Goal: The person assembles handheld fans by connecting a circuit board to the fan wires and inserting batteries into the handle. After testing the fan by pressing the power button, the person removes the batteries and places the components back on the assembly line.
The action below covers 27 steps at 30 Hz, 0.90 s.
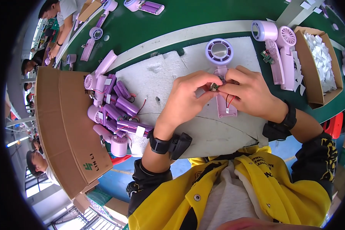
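A pink handheld fan (pixel 208 51) lies on the white foam sheet in front of me, its round purple-rimmed head pointing away and its slim open handle toward me. Over the handle, my left hand (pixel 184 96) pinches a small green circuit board (pixel 214 87) between thumb and fingertips. My right hand (pixel 253 92) is closed at the same spot, fingertips on the board's right side. Red and black wires with a white connector (pixel 227 110) hang below the right fingers, over the handle. The fingers hide part of the board and the middle of the fan.
Purple battery cells (pixel 126 105) with wires are heaped at the left among fan housings (pixel 119 145). A large cardboard box (pixel 69 126) stands beyond them. On the right are two fans (pixel 286 57) and a carton (pixel 312 76) of white paper pieces. Co-workers sit at the far left.
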Available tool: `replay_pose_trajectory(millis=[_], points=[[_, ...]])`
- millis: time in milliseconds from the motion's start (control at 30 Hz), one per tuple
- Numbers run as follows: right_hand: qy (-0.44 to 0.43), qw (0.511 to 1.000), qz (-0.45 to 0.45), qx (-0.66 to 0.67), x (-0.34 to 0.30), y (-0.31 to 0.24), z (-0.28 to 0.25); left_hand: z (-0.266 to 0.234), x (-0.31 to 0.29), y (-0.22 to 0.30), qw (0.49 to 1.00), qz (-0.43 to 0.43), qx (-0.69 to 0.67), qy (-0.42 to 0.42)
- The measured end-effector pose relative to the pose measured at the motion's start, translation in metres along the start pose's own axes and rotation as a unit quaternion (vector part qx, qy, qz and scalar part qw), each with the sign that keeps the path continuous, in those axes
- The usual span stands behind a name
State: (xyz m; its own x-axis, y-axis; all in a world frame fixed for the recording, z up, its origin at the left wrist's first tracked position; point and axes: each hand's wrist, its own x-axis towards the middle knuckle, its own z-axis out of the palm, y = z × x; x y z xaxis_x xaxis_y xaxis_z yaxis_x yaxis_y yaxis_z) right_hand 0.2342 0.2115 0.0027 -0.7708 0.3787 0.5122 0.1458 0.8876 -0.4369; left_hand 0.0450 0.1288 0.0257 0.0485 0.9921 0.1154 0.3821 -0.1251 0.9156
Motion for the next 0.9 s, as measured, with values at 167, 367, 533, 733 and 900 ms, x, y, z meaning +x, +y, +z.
replay_pose_trajectory(millis=[167,367,533,733,900], points=[[-0.014,0.999,-0.018,0.048,0.001,0.008,-0.005,-0.004,0.000,-0.003,0.999,0.018,0.023,-0.013],[-0.011,0.988,-0.036,0.150,0.000,0.018,-0.005,-0.006,-0.002,-0.004,1.000,0.005,0.001,-0.012],[-0.025,0.998,-0.016,0.051,0.001,0.007,-0.012,-0.006,-0.002,-0.003,0.998,0.017,-0.043,-0.043],[-0.036,0.999,-0.018,-0.019,-0.001,0.000,-0.007,-0.004,-0.002,-0.001,0.997,-0.007,-0.063,-0.051],[-0.009,1.000,0.009,-0.024,-0.002,0.000,-0.004,-0.002,-0.003,-0.005,0.993,-0.065,-0.088,-0.045]])
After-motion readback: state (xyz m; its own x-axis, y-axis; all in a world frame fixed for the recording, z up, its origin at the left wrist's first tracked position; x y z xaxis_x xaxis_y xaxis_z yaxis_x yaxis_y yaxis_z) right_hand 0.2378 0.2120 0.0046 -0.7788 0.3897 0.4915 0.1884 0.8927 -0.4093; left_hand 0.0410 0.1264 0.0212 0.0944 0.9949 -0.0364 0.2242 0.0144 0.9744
